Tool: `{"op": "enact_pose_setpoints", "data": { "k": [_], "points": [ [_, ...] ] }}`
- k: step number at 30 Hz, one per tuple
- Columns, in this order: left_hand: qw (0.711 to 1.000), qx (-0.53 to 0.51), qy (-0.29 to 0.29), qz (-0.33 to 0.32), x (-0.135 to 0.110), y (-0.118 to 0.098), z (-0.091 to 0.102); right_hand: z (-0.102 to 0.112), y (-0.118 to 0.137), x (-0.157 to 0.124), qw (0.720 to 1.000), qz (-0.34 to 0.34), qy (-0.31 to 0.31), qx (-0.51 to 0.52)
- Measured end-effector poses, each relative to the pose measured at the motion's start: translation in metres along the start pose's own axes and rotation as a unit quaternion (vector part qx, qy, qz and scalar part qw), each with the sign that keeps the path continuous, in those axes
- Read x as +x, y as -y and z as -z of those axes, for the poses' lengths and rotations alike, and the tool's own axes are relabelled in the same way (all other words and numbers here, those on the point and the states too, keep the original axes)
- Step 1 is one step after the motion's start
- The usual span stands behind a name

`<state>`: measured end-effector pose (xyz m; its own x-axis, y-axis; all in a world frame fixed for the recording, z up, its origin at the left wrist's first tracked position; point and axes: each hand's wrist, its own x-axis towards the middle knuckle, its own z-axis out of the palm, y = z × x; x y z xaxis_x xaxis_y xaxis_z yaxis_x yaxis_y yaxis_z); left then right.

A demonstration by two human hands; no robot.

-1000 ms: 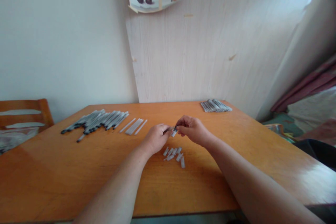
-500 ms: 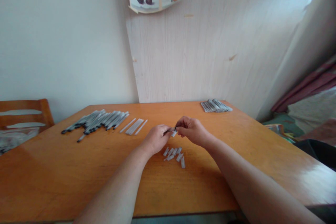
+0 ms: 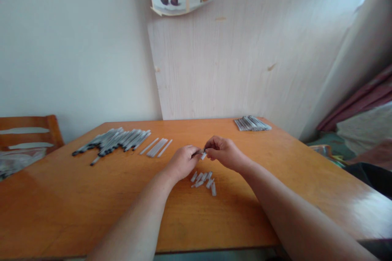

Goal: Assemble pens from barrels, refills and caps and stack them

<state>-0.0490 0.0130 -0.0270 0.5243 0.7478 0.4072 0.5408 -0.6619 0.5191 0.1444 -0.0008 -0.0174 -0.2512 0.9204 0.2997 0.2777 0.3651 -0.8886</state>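
My left hand (image 3: 183,160) and my right hand (image 3: 222,153) meet above the middle of the table, fingertips almost touching. Thumb and fingers of the left are closed on a thin, dark, pen-like stick. The right pinches at the far end of it, where a small whitish piece (image 3: 203,155) shows between the hands; the fingers hide most of both. Just below them, several short translucent pieces (image 3: 202,178), like pen caps, lie loosely together on the wood. Left of my left hand are several clear, slender tubes (image 3: 157,147) in a small group.
A large pile of clear sticks with black ends (image 3: 114,140) covers the left part of the orange wooden table (image 3: 245,212). Another stack of thin sticks (image 3: 252,123) lies at the back right. A wooden chair (image 3: 53,132) stands at left; a wall rises behind the table.
Almost nothing differs; both hands stay together in the same place, and the view has shifted very slightly.
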Motion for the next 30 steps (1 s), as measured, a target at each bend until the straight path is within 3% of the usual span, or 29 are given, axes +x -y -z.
{"op": "enact_pose_setpoints", "data": {
  "k": [17, 30],
  "points": [
    [1.000, 0.011, 0.006, -0.013, 0.0006, 0.0027, -0.0014, 0.0005, 0.0031, -0.0011, 0.999, -0.031, 0.015, 0.020],
    [1.000, 0.014, 0.002, -0.021, 0.0003, 0.0028, -0.0012, 0.0022, 0.0028, -0.0020, 0.998, -0.030, 0.025, -0.055]
  ]
}}
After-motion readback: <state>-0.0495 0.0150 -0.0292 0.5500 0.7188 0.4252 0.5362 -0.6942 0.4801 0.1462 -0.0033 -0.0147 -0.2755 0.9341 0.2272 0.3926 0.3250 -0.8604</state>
